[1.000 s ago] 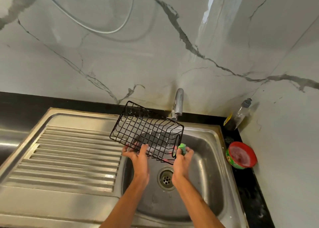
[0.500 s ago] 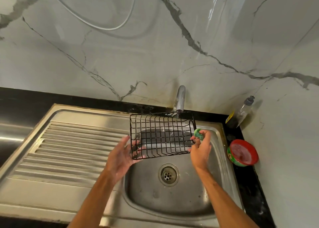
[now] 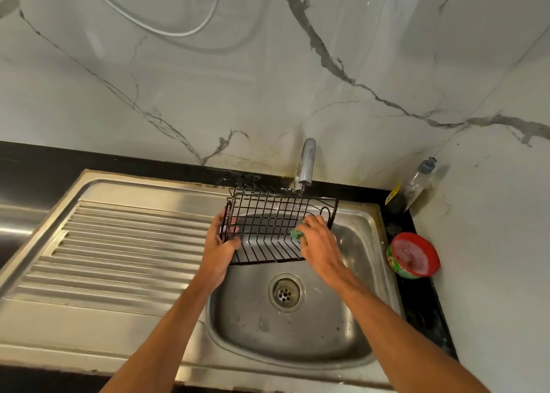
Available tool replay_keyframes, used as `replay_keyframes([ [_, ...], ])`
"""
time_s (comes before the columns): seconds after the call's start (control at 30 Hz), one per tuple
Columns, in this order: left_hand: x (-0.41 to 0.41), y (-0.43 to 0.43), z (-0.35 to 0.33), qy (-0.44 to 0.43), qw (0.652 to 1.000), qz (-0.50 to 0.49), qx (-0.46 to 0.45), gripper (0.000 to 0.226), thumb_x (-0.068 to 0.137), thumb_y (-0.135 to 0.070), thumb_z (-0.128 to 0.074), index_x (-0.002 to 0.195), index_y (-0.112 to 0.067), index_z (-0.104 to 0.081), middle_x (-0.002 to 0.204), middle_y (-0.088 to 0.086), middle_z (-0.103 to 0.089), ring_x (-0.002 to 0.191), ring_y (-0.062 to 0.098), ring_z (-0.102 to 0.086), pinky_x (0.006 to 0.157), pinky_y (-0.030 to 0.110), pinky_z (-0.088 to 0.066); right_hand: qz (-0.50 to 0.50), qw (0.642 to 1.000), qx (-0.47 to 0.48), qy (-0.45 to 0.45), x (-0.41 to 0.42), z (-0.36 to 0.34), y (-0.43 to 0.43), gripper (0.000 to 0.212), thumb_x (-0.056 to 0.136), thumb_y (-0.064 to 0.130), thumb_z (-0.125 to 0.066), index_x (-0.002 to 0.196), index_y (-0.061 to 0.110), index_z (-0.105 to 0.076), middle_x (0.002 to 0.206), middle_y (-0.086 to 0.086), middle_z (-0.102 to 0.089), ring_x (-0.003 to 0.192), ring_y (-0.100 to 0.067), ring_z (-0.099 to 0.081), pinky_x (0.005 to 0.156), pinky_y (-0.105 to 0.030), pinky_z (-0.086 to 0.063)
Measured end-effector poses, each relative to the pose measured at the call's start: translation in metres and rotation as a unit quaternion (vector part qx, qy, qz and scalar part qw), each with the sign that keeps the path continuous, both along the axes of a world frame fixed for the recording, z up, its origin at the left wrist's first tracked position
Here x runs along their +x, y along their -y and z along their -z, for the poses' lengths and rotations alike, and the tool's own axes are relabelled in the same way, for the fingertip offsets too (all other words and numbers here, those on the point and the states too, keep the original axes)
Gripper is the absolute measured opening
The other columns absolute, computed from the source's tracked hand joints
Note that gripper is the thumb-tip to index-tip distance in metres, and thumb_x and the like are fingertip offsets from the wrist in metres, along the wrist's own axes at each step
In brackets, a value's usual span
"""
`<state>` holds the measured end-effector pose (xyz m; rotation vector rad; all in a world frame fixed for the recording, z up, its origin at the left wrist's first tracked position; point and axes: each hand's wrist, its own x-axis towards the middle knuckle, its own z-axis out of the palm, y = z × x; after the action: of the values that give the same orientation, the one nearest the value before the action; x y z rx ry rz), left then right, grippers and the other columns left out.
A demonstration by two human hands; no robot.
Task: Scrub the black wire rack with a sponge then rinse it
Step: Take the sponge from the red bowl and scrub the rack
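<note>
Wire rack [image 3: 268, 232], clamped at one end by the left hand [image 3: 221, 245], could twist loose as the right hand [image 3: 320, 244], curled round the sponge [image 3: 297, 234], presses.

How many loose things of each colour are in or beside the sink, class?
Black: 1, the black wire rack
Green: 1, the green sponge
Red: 1, the red round tub
Clear: 1, the clear plastic bottle
Total: 4
</note>
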<state>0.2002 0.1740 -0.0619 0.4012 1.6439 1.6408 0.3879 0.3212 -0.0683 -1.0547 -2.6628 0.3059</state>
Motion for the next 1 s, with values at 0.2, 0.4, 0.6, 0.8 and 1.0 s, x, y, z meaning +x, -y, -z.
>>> replay_keyframes([
  [0.2,0.003,-0.007,-0.002,-0.038,0.999,-0.002,0.009,0.076,0.087,0.020,-0.057,0.149,-0.022,-0.043,0.134,0.000,-0.060,0.119,0.013,-0.061,0.088,0.023,-0.053,0.011,0.983,-0.183,0.024,-0.005,-0.002,-0.017,0.020,0.084,-0.002,-0.069,0.099,0.010,-0.075,0.103,-0.004,-0.072,0.089,-0.009,-0.062,0.081,-0.019,-0.050],
  [0.4,-0.001,-0.015,-0.003,-0.064,0.998,0.012,0.011,0.077,0.085,0.019,-0.058,0.147,-0.023,-0.044,0.126,-0.001,-0.062,0.119,0.018,-0.060,0.099,0.038,-0.052,0.059,0.974,-0.210,-0.057,-0.023,-0.008,-0.031,0.021,0.081,0.000,-0.073,0.095,0.015,-0.074,0.102,-0.003,-0.070,0.093,-0.012,-0.064,0.086,-0.026,-0.055],
  [0.6,-0.003,-0.023,-0.001,-0.066,0.997,0.028,0.011,0.076,0.087,0.019,-0.058,0.149,-0.022,-0.042,0.132,0.001,-0.059,0.125,0.020,-0.058,0.105,0.045,-0.051,-0.004,0.953,-0.303,-0.016,-0.014,-0.030,-0.047,0.017,0.082,0.001,-0.074,0.095,0.012,-0.074,0.104,-0.005,-0.072,0.097,-0.014,-0.066,0.095,-0.037,-0.053],
  [0.8,0.003,-0.030,-0.002,-0.060,0.997,0.019,0.039,0.067,0.084,0.019,-0.059,0.133,-0.027,-0.055,0.119,0.004,-0.064,0.114,0.020,-0.061,0.101,0.048,-0.053,-0.032,0.959,-0.281,0.004,-0.028,-0.031,-0.024,0.022,0.082,0.004,-0.074,0.098,0.019,-0.072,0.108,0.003,-0.067,0.103,-0.013,-0.060,0.095,-0.034,-0.048],
  [1.0,0.005,-0.027,-0.001,-0.048,0.998,0.008,0.044,0.068,0.084,0.018,-0.059,0.137,-0.025,-0.052,0.126,0.011,-0.060,0.122,0.029,-0.057,0.105,0.055,-0.049,0.026,0.943,-0.323,-0.070,-0.015,-0.042,-0.041,0.021,0.083,0.003,-0.073,0.102,0.012,-0.072,0.111,-0.001,-0.069,0.102,-0.014,-0.064,0.097,-0.038,-0.052],
])
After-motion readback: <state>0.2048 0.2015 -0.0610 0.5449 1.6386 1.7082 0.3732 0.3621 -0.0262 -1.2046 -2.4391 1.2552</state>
